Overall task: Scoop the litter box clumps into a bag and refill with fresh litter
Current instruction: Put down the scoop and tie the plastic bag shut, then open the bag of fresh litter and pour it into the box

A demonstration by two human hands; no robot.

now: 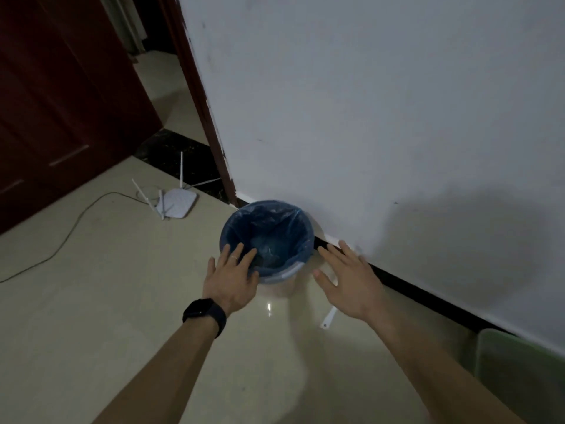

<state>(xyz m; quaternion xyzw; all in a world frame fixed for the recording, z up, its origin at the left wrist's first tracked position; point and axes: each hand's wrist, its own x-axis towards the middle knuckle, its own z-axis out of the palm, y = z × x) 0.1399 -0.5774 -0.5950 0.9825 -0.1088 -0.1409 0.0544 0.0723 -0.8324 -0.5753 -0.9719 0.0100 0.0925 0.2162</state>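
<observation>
Wastebin [293, 272] with its blue bag [244, 218] stands upright against the wall [367, 117], at twelve o'clock from my hands. My left hand [232, 278] is nearer, overlapping the rim at seven o'clock; my right hand [348, 283] hangs at four o'clock. All fingers [234, 255] spread, holding nothing.

Home interior, dim room corner. Glossy cream floor tiles [91, 301] under me, scuffed white wall [367, 102], black skirting [397, 284], dark red wooden door [46, 102]. White router [179, 203] with cable [61, 243] on floor; small bin [282, 284] with blue liner [275, 218] against wall.
</observation>
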